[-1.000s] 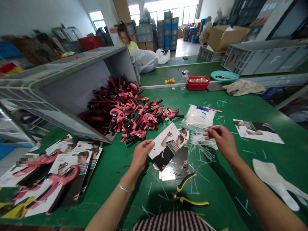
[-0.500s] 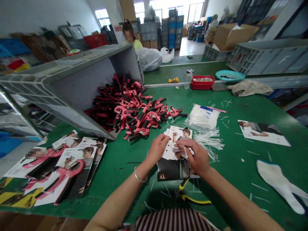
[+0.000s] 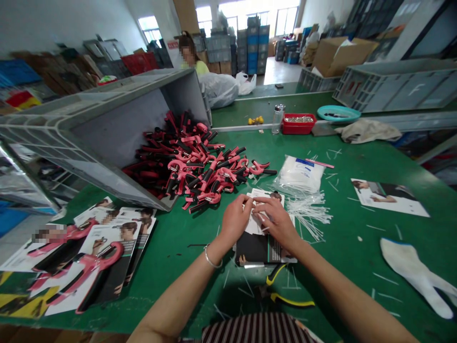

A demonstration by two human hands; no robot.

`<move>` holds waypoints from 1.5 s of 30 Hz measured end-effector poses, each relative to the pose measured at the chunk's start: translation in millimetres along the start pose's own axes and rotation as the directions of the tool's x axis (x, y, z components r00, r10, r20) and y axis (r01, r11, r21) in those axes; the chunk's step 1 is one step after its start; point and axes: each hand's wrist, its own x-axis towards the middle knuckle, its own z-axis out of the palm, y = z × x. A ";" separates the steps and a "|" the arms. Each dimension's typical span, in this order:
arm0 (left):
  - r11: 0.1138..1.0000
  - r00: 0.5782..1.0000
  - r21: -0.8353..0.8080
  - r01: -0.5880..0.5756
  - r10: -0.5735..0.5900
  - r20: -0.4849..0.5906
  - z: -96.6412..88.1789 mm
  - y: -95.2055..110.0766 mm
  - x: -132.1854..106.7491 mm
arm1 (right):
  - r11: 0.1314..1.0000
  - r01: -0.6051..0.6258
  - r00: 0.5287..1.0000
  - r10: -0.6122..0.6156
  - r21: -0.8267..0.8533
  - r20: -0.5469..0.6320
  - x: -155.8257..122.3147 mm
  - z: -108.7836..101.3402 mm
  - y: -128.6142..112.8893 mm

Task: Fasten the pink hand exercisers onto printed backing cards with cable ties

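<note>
Over a printed cardboard card (image 3: 257, 193), my left hand (image 3: 235, 219) is closed, its fingertips pinched near the card's upper left part. My right hand (image 3: 275, 220) reaches in from the other side with bent fingers closed towards the left fingertips. What the fingers hold is hidden; a small white piece shows below the right hand. More dark printed cards (image 3: 252, 248) lie beneath. Just right of my hands is a fan of white cable ties (image 3: 312, 214). Yellow-and-black pliers (image 3: 273, 288) lie open on the table, nearer to me.
A tipped grey crate (image 3: 117, 128) spills red-and-black hand grips (image 3: 210, 171). Cards with hand grips (image 3: 96, 262) are at left. A bag of cable ties (image 3: 300, 174), a single card (image 3: 389, 196) and a white glove (image 3: 410, 271) lie to the right. A person (image 3: 193, 59) is behind the crate.
My right hand has moved left and turned palm-down over the card, its fingers now meeting the left ones. The white strip seen in it before is mostly hidden.
</note>
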 end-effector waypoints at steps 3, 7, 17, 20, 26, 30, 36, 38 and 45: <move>0.988 1.000 -0.153 0.025 -0.024 0.008 -1.6 3.2 12.7 | 0.936 -0.270 0.961 0.246 0.224 0.129 10.1 -0.9 14.8; 0.883 0.984 -0.436 0.177 -0.158 0.078 -10.6 -7.9 11.4 | 0.777 -0.438 0.887 0.456 0.453 0.076 10.7 -9.2 26.8; 0.691 0.916 -0.612 0.385 -0.204 0.346 -6.5 -19.1 -30.4 | 0.668 -0.516 0.850 0.475 0.536 0.227 7.9 4.6 30.2; 0.728 0.928 -0.595 0.339 -0.154 0.341 -6.6 -22.2 -31.6 | 0.650 -0.529 0.845 0.466 0.546 0.264 9.5 7.3 28.5; 0.918 0.913 -0.350 0.185 -0.029 0.407 -40.3 -28.9 -59.6 | 0.623 -0.545 0.834 0.471 0.561 0.288 6.5 2.1 33.4; 0.950 0.893 -0.313 0.023 0.121 0.434 -58.7 -27.1 -74.4 | 0.591 -0.595 0.802 0.478 0.544 0.358 5.8 8.1 35.0; 0.977 0.961 -0.202 -0.071 0.121 0.248 -36.6 -41.9 -66.6 | 0.632 -0.605 0.793 0.422 0.484 0.440 6.4 21.8 32.3; 0.978 0.965 -0.207 -0.031 0.084 0.250 -26.2 -47.4 -63.3 | 0.688 -0.561 0.818 0.378 0.460 0.433 5.6 21.1 30.6; 0.955 0.962 -0.282 0.089 -0.009 0.272 -16.5 -46.0 -68.3 | 0.785 -0.483 0.853 0.321 0.387 0.413 3.0 9.3 24.2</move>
